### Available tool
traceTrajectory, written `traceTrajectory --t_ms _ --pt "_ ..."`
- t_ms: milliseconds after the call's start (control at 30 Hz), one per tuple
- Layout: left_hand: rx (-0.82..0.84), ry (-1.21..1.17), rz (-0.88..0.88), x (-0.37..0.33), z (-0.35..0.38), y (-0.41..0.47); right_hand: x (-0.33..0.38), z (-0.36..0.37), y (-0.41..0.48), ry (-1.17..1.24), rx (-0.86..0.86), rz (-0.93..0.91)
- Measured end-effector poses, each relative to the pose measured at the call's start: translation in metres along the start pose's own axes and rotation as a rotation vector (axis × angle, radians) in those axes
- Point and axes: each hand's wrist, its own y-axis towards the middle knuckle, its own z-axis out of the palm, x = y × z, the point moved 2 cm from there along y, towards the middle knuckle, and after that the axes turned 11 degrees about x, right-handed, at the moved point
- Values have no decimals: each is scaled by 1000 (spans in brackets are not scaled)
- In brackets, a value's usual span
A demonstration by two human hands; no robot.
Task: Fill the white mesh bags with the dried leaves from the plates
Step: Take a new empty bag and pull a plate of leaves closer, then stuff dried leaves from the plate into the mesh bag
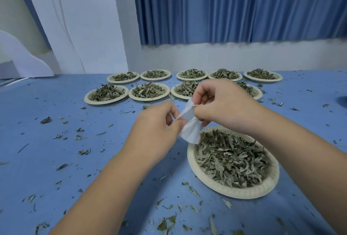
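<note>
Mesh bag (pixel 189 130): thin white cloth. Plate (pixel 232 190): matt cream paper. Tablecloth (pixel 56 159): matt blue. Leaves (pixel 232 155): dry, crinkled.

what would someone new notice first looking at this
First, the two hands in the middle: the left hand and right hand both pinch a small white mesh bag, held over the rim of a round cream paper plate heaped with dried green leaves. Behind them, two rows of similar leaf-filled plates sit on the far side of the blue-covered table, which is littered with loose leaf bits.
</note>
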Motion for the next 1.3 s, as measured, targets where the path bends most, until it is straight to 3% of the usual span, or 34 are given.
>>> traceTrajectory --t_ms 67,200,333,467,533,600,733,867,933,1033,1167,1300 --pt "42 47 -51 1 1 -1 0 -2 -1 11 0 -31" --pt "-208 75 -112 -2 -5 -6 0 -3 -3 0 -6 -92" --pt "-276 104 37 -8 -9 -9 2 3 -1 -10 -49 -119" --pt "-188 170 67 -9 -1 -10 -7 5 2 -63 -40 55" --pt "-192 139 32 -5 -1 -7 -14 3 1 -163 57 175" --pt "-112 40 8 -2 0 -4 -20 4 0 -189 169 243" --pt "99 -252 7 1 5 -3 -27 -7 -1 -160 212 217" --pt "-5 -300 -11 7 4 1 -45 -36 -6 -299 242 340" --pt "-91 -234 8 7 2 1 -55 -46 -11 -433 317 483" --pt "-204 -99 75 4 0 -2 -64 -50 -19 -399 440 622" --pt "-241 -3 104 3 1 -3 -63 -46 -18 -509 531 594" --pt "-199 32 95 5 4 -2 -58 -40 -19 -367 584 621"
